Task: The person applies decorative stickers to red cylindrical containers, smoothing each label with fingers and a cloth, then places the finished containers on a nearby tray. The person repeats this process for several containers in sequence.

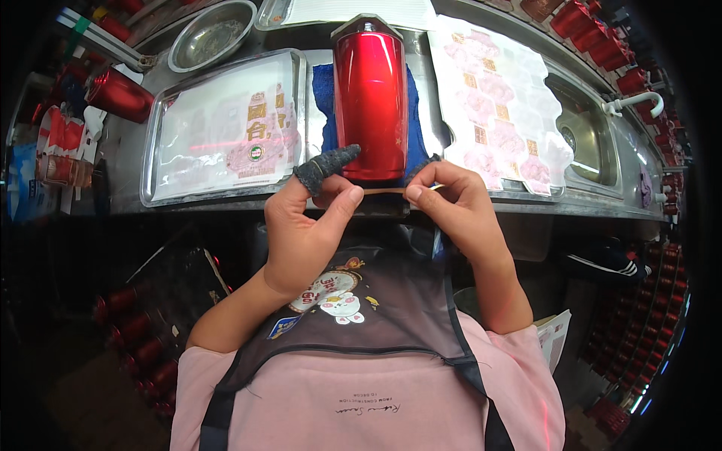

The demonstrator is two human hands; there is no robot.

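Stretched level between my two hands is a thin brownish-gold strip [384, 191]. My left hand [310, 220] pinches one end between thumb and fingers, and dark grey cloth wraps its index finger. At the other end, my right hand [462, 208] pinches the strip near its tip; similar dark cloth shows behind its fingers. Just beyond the strip, a glossy red bottle [370, 107] lies on its side over a blue cloth [416, 107], neck pointing away from me. Small gold marks show on the bottle's lower right side.
Left of the bottle, a metal tray [148, 163] holds printed decal sheets [225, 135]. More decal sheets [496, 107] lie on the right, beside a steel sink [586, 141] with a white faucet [637, 104]. A round metal basin [211, 36] and another red bottle [119, 96] stand out at left.
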